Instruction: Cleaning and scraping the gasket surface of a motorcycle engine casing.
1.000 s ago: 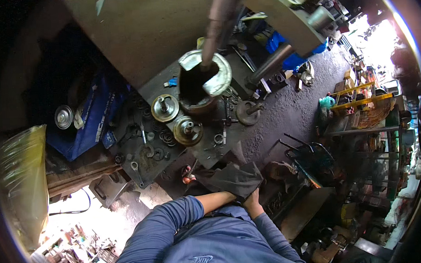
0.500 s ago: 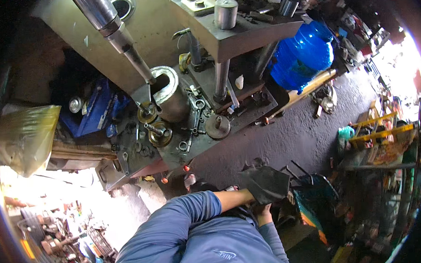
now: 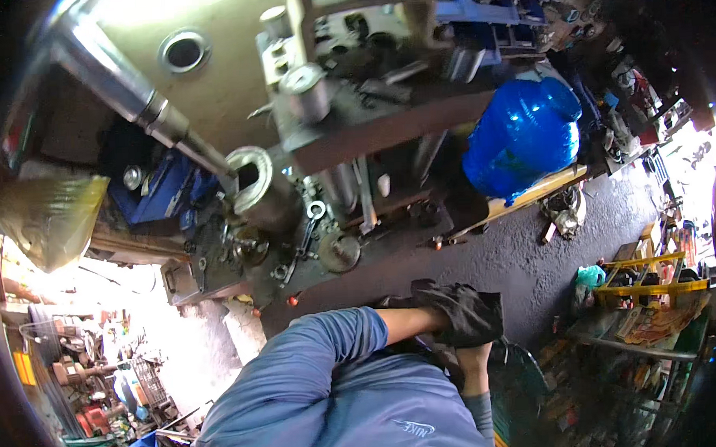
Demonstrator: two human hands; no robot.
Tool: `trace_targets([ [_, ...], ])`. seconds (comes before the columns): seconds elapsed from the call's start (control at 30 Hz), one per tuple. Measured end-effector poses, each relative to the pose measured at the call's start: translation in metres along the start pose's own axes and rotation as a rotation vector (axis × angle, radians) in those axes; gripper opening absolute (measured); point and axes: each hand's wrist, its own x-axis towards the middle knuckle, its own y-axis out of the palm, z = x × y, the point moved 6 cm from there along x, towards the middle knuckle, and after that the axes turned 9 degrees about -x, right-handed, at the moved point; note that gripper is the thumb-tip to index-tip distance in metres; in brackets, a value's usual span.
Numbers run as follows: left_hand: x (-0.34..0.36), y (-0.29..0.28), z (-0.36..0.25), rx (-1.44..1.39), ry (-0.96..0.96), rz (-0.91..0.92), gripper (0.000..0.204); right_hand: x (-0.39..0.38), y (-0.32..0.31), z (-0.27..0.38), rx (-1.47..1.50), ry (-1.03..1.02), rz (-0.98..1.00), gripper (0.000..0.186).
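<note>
Black cloth [image 3: 465,316], crumpled, held in front of the torso; taken as reference for all places below. Fingers of both hands: covered by it, so cannot tell whether they are curled, spread or gripping. Cloth lies over and around where the fingers should be. Left hand hidden past the wrist; left forearm [image 3: 413,322] enters at the cloth's left side, sleeve pushed up. Right hand [image 3: 475,354] shows only near the wrist, just under the cloth's lower edge.

Outward, left of cloth: two small red knobs [image 3: 292,301], well apart from it. Up and left of cloth: round metal disc [image 3: 340,252], ring-ended metal rod [image 3: 315,212], then hollow metal cylinder [image 3: 275,201], all on a dark bench [image 3: 232,281]. Shiny stepped shaft [image 3: 155,116], farther up-left, slants down to the cylinder's mouth. Up-right of cloth: blue rounded container [image 3: 521,143]. Right of cloth: teal bag [image 3: 590,276], yellow frame [image 3: 652,289].
</note>
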Motion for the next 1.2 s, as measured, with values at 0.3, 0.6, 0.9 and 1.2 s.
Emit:
trace_targets([
  [0.3, 0.139, 0.099, -0.077, 0.064, -0.019, 0.116, 0.035, 0.049, -0.108, -0.094, -0.065, 0.077, -0.189, 0.053],
  [0.6, 0.320, 0.230, -0.153, 0.204, -0.325, -0.032, 0.036, 0.195, -0.208, -0.234, -0.084, -0.123, 0.014, 0.059],
  [0.9, 0.480, 0.228, -0.259, -0.041, -0.244, 0.165, 0.037, 0.246, -0.484, -0.262, 0.385, 0.367, -0.170, 0.060],
  [1.2, 0.644, 0.276, -0.328, -0.136, 0.094, 0.659, 0.038, 0.373, -0.567, -0.371, 0.470, 0.849, -0.018, 0.053],
])
